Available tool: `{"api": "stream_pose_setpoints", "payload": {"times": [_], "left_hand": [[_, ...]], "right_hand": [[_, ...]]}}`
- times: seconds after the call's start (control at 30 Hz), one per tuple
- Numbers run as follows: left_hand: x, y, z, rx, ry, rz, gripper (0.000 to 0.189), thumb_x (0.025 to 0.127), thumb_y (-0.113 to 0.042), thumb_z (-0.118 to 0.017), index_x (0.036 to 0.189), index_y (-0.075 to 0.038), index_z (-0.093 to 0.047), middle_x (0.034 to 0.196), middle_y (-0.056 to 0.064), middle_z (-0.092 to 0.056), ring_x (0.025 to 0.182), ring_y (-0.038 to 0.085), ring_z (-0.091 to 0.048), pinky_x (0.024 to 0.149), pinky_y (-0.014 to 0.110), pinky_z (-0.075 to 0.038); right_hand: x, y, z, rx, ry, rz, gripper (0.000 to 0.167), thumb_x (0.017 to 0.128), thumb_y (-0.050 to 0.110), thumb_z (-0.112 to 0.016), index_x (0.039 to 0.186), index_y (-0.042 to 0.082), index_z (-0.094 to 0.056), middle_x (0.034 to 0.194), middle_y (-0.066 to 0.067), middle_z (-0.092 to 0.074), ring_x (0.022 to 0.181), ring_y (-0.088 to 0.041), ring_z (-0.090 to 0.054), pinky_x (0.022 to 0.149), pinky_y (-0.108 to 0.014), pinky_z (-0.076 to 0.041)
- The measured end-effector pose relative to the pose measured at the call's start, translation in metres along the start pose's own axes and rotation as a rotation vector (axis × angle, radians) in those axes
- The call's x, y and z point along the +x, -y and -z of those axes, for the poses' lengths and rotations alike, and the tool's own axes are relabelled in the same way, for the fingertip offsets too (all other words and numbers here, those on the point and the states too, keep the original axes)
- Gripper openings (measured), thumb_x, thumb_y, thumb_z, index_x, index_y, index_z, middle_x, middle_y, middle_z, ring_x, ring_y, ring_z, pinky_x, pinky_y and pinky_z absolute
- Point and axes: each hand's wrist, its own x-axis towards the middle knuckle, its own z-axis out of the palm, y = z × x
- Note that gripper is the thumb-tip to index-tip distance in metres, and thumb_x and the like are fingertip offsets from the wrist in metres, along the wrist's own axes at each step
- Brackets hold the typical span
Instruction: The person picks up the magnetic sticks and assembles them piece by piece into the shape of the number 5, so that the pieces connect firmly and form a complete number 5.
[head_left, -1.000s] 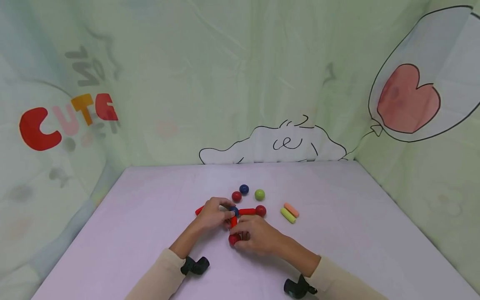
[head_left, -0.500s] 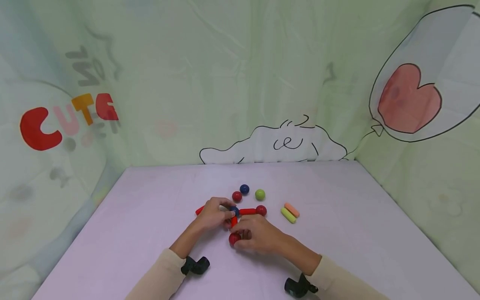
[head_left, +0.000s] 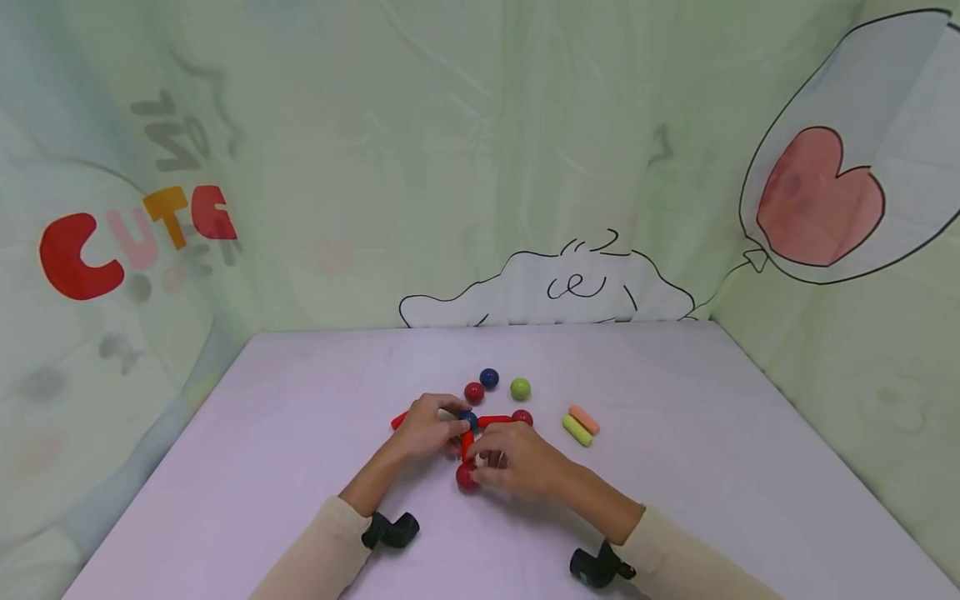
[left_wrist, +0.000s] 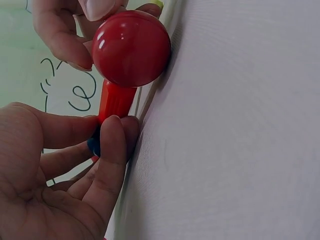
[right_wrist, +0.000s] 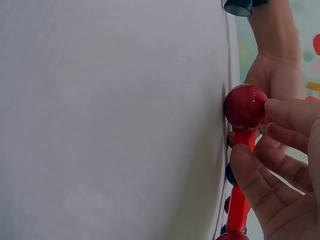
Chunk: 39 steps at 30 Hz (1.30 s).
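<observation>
My left hand (head_left: 429,429) pinches a blue ball (head_left: 469,419) that joins several red rods of a ball-and-stick toy. One red rod (left_wrist: 116,100) runs from it toward me and ends in a red ball (left_wrist: 131,48). Around that ball and the rod's near end curl the thumb and fingers of my right hand (head_left: 521,462); the thumb tip meets the ball's side in the right wrist view. A second rod (head_left: 495,420) points right to another red ball (head_left: 522,416), partly covered by my right hand. Beyond my left hand another red rod (head_left: 399,420) sticks out, its inner part hidden.
Behind the hands lie a loose blue ball (head_left: 489,378), a red ball (head_left: 474,392) and a green ball (head_left: 521,388). Right of them are an orange stick (head_left: 583,419) and a yellow stick (head_left: 577,430). A fabric wall (head_left: 337,208) rises behind the table.
My right hand has shifted slightly away from me, and the near red ball with its rod has swung a little left. It now covers more of the right-hand red ball. My left hand stays put.
</observation>
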Motion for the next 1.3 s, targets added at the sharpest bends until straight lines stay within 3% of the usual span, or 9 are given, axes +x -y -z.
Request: {"api": "stream_pose_setpoints", "payload": {"times": [0.43,0.73,0.97,1.17,1.3], "left_hand": [[-0.002,0.002,-0.001,-0.009,0.000,-0.015,0.032,0.097,-0.009,-0.066,0.129,-0.002,-0.066,0.107,0.013,-0.066,0.060,0.019,-0.068,0.063,0.029,-0.059],[-0.002,0.000,-0.001,-0.014,0.001,-0.021,0.034,0.098,-0.011,-0.066,0.131,-0.005,-0.064,0.112,0.012,-0.064,0.060,0.020,-0.068,0.063,0.031,-0.059],[-0.005,0.000,0.001,0.026,0.060,0.014,0.046,0.093,-0.021,-0.073,0.137,-0.012,-0.062,0.115,0.010,-0.062,0.064,0.022,-0.067,0.065,0.031,-0.056],[-0.011,-0.005,0.005,0.092,0.144,-0.012,0.066,0.085,-0.027,-0.081,0.145,-0.015,-0.055,0.126,0.010,-0.056,0.065,0.021,-0.066,0.065,0.032,-0.052],[-0.015,-0.006,0.010,0.125,0.205,-0.035,0.077,0.083,-0.027,-0.084,0.151,-0.017,-0.048,0.127,0.010,-0.055,0.063,0.021,-0.067,0.063,0.032,-0.052]], "right_hand": [[0.000,0.000,0.010,-0.085,0.036,-0.069,0.021,0.091,0.020,-0.076,0.111,0.013,-0.076,0.091,0.010,-0.066,0.079,-0.003,-0.058,0.073,-0.020,-0.053],[-0.002,-0.002,0.016,-0.156,-0.031,-0.080,0.023,0.091,0.017,-0.076,0.112,0.010,-0.074,0.090,0.008,-0.067,0.078,-0.006,-0.057,0.070,-0.021,-0.052],[-0.010,-0.006,0.025,-0.174,-0.094,-0.168,0.023,0.090,0.017,-0.077,0.111,0.010,-0.076,0.083,0.011,-0.061,0.077,-0.010,-0.056,0.066,-0.021,-0.050],[-0.017,-0.015,0.035,-0.204,-0.175,-0.143,0.017,0.088,0.011,-0.078,0.104,0.009,-0.077,0.081,0.009,-0.062,0.074,-0.014,-0.057,0.063,-0.021,-0.050],[-0.024,-0.023,0.041,-0.229,-0.227,-0.172,0.020,0.087,0.009,-0.078,0.106,0.008,-0.077,0.081,0.008,-0.062,0.073,-0.014,-0.055,0.062,-0.021,-0.049]]}}
